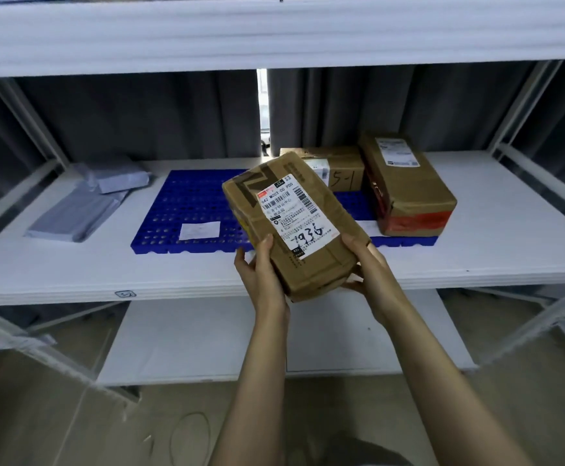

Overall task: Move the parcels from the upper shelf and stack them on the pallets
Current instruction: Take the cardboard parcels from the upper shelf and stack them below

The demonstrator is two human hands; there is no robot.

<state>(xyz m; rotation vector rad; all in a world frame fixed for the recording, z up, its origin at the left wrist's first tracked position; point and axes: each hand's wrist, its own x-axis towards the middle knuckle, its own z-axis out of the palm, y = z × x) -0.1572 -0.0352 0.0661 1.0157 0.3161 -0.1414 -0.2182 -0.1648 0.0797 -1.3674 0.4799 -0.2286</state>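
Head view.

- Held parcel (294,220): brown carton, white shipping label up, "7936" handwritten on it. It is off the surface and tilted, its near end over the front edge of the middle shelf (72,264) and its far end over the blue pallet (187,203).
- Left hand (261,274): grips the carton's near left corner, thumb laid on the top face, fingers curled under.
- Right hand (365,264): grips the near right edge, thumb on top, fingers wrapped below.
- The pallet lies flat mid-shelf, its long side parallel to the front edge. A white paper slip (199,230) sits near the pallet's front edge.
- Large taped parcel (409,186) lies on the pallet's right end. Small parcel marked "5-1" (338,169) is at the pallet's back edge, touching or just beside the large one.
- The held parcel hides the pallet's middle and part of the small parcel.
- Grey mailer bags (82,210) lie at the shelf's left end, off the pallet.
- Upper shelf (274,31) spans the top; its surface cannot be seen.
- Grey curtain (140,112) hangs behind. Lower shelf board (207,338) sits beneath.
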